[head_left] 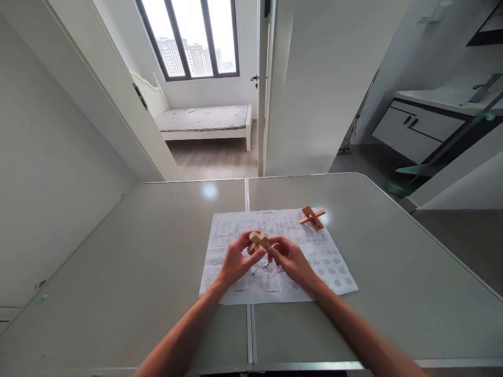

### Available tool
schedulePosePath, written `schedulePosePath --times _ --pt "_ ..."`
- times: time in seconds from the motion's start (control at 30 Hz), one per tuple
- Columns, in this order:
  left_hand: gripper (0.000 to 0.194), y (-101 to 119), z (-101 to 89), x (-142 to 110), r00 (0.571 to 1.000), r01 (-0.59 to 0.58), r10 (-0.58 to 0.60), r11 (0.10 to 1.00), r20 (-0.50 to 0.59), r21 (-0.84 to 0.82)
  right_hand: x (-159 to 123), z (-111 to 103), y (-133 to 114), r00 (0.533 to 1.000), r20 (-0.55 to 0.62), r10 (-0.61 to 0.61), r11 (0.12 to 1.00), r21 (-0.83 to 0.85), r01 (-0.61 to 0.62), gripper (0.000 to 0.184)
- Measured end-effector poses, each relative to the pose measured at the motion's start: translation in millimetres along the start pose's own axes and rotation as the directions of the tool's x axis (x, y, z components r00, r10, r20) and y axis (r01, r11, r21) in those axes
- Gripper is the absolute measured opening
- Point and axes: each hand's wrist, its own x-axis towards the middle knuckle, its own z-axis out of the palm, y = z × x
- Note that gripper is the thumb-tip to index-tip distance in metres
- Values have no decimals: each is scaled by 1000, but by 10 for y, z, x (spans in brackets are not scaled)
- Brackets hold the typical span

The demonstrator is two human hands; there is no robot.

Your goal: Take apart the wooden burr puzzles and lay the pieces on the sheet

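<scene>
Between my two hands is a small light-wood interlocking puzzle, held just above a printed sheet. My left hand is closed around its left side, thumb along the near face. From the right, the fingers of my right hand pinch its other side. The white instruction sheet beneath is covered with small line drawings of puzzle shapes. On its far right corner lies a reddish-brown wooden cross-shaped puzzle, apart from both hands. The hands hide part of the held puzzle.
The grey-green folding table has a metal seam down its middle and a metal rim. Past its far edge, a doorway shows a bed under a window. A washbasin cabinet stands in the room at right.
</scene>
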Motion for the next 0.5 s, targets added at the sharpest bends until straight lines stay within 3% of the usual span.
schedulePosePath --times 0.27,0.5 --pt "42 -14 -4 3 999 23 -24 1000 39 18 -8 -15 -15 1000 11 24 998 55 -24 43" --pt "43 -8 -4 -9 1000 12 -12 1000 -24 0 15 26 -12 1000 21 22 998 65 -23 44"
